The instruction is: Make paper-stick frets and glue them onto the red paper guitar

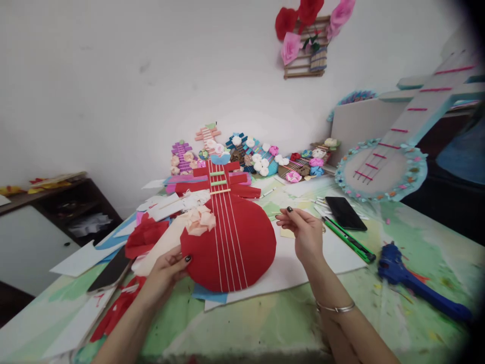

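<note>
My left hand (170, 265) grips the lower left edge of a red paper lute (250, 237), thumb on its front. The lute is tilted up above the table, with white strings running down its face. Pale green and cream strips (220, 191) cross its neck, and a blue piece (220, 160) tops it. A peach crepe-paper flower (200, 220) sits at the body's upper left. Right of the lute, my right hand (303, 230) is raised with thumb and fingertips pinched together. Something thin and pale shows at those fingertips, too small to name.
A blue glue gun (413, 283), a green utility knife (348, 239) and a black phone (345, 212) lie at the right. Another dark phone (109, 270) and red crepe paper (146, 236) lie left. Several decorated paper instruments stand behind; a large pale blue one (382, 169) leans at right.
</note>
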The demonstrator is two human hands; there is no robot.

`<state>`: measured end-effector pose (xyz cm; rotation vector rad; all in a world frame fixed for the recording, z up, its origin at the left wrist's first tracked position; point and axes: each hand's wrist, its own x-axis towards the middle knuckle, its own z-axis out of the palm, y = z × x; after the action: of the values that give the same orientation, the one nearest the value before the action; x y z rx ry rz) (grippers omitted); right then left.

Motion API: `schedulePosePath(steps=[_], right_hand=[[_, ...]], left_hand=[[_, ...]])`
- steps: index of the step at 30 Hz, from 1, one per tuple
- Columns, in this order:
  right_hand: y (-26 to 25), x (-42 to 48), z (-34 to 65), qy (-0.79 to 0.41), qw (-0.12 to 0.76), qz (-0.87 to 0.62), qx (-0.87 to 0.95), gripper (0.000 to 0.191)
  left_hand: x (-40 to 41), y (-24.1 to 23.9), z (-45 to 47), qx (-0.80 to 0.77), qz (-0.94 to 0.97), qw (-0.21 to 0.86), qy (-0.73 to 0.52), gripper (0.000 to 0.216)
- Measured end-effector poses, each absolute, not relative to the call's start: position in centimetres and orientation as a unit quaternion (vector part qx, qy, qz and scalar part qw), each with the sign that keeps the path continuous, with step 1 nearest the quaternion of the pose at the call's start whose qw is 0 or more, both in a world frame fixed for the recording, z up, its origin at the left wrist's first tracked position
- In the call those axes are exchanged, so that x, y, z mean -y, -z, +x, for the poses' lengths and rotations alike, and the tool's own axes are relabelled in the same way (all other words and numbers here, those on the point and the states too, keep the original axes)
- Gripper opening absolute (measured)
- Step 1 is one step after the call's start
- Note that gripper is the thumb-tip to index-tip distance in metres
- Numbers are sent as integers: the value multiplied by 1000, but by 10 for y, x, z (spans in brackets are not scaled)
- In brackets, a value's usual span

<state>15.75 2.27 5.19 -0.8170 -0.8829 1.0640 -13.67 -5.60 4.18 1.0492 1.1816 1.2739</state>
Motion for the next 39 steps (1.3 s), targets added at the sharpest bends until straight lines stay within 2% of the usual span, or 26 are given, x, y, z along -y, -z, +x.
schedulePosePath(steps=[4, 9, 16, 22, 31, 39], right_hand=[[-50, -25, 152, -458, 680, -401, 409, 24], [-47, -26, 148, -504, 645, -328, 471, 28], [-36, -34, 152, -468, 691, -336, 437, 27], [-32, -37, 151, -489, 698, -316, 417, 29], [-28, -40, 146, -503, 700, -296, 412, 36], [-22, -46, 145, -401, 688, -348, 494, 40]], left_hand=[[36, -49, -133, -488, 473, 489, -547, 45], [19, -53, -116, -453, 525, 457, -557, 47], [4, -35, -106, -409, 535, 448, -588, 50], [4, -16, -106, -416, 518, 444, -601, 43], [0, -3, -117, -434, 529, 487, -543, 35], [-4, 2, -119, -434, 512, 497, -550, 35]])
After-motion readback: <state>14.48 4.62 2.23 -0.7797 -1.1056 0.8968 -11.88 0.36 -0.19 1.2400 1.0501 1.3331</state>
